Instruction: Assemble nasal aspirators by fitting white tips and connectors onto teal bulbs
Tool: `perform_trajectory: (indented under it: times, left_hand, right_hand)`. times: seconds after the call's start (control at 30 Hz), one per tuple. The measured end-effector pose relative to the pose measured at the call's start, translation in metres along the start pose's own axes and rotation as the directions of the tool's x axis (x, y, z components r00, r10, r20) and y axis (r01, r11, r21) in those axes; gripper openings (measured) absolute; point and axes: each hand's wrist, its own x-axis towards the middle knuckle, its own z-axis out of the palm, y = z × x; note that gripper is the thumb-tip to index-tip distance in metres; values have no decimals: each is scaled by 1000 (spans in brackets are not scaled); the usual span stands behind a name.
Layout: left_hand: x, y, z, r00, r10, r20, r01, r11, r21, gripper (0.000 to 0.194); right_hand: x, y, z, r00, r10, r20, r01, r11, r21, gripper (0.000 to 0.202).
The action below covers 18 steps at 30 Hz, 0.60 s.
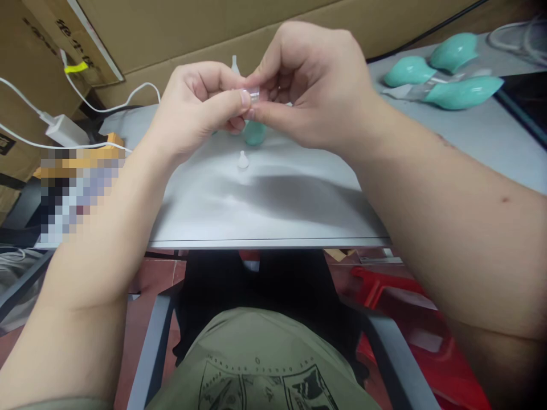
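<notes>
My left hand (194, 108) and my right hand (318, 85) meet above the far part of the table. Between their fingertips they pinch a small clear plastic tube-like piece (254, 93), mostly covered by the fingers. Below it, a teal bulb (255, 134) shows in part under my hands. A pointed whitish nozzle (235, 64) stands up behind my left fingers, its lower part hidden. On the tabletop, nearer to me, sits a small white cone-shaped tip (243, 160), touched by neither hand.
Several teal bulbs with clear nozzles, one being this teal bulb syringe (465, 93), lie at the right of the grey table (265, 225). A white charger (66, 131) with cables is at the left. Cardboard (179, 34) stands behind. A red stool (410, 302) is below right.
</notes>
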Motion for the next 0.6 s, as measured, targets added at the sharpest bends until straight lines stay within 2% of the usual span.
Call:
perform_trajectory:
  times: [0.13,0.2,0.37,0.47,0.6]
  left_hand:
    - [-2,3,-1,999,-18,-36,20,999,45,20]
    - [-3,1,-2,998,-51,-34,51,998,23,24]
    - [-7,3,-4,991,-120,52,123,991,-57,39]
    - [-7,4,-2,995,-91,44,93,994,-53,37]
    - [-4,-1,1,1000,-15,11,16,1000,-24,34]
  right_hand:
    - [-1,-3,0,997,73,12,-72,995,-65,31]
    - [-1,-3,-1,997,72,19,-70,994,-80,29]
    - [1,0,-6,997,-48,55,51,998,-38,35]
    - [1,4,-6,991,-109,73,107,994,24,26]
    - [2,5,-2,996,-82,41,80,996,48,23]
